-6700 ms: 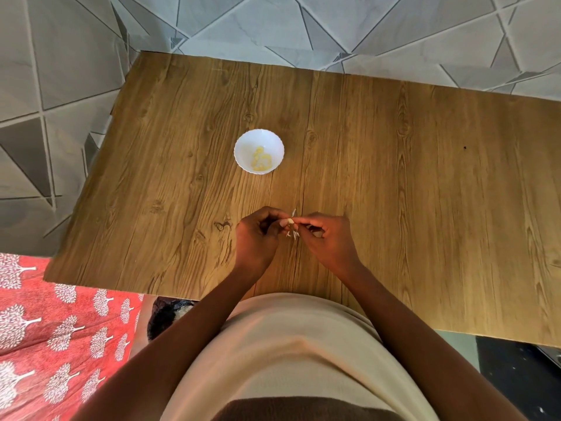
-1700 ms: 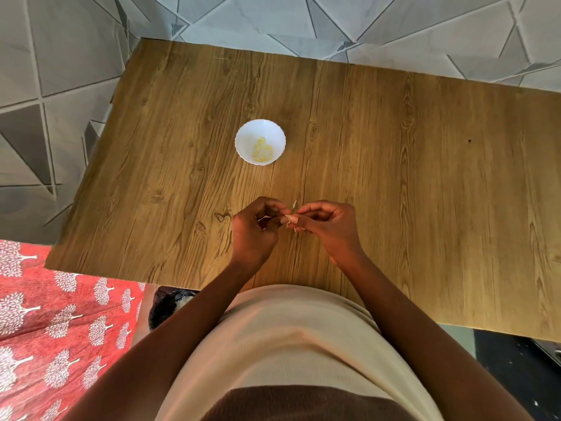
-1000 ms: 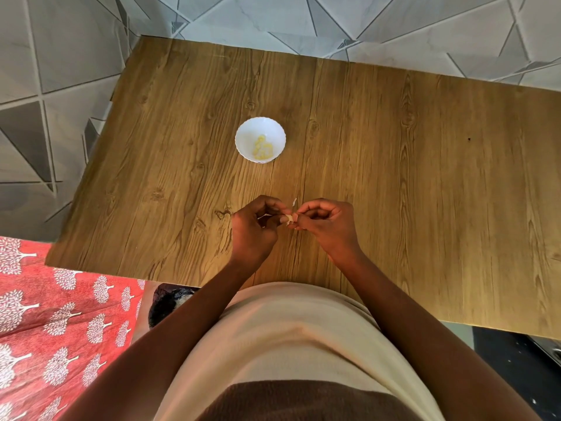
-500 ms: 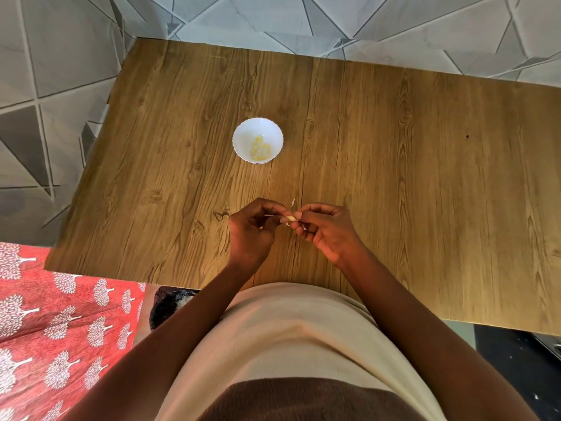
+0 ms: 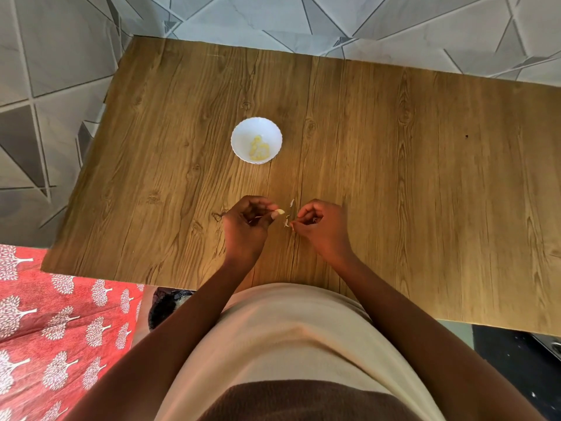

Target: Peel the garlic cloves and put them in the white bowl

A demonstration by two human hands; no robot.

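Head view: over the table (image 5: 394, 153), the left hand (image 5: 247, 224) pinches a pale clove (image 5: 280, 212) between thumb and curled fingers. Just beside it, apart, the right hand (image 5: 321, 227) has its fingers curled, pinching a thin skin (image 5: 287, 222) at the fingertips. Another skin scrap (image 5: 292, 202) lies between the hands. Beyond them the bowl (image 5: 243, 138) holds peeled cloves (image 5: 259, 148).

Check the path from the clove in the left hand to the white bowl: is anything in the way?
Nothing visible blocks it. The left hand pinches the garlic clove, and only bare wooden table lies between it and the white bowl. Loose skin scraps sit to the right, near the right hand, off the path.
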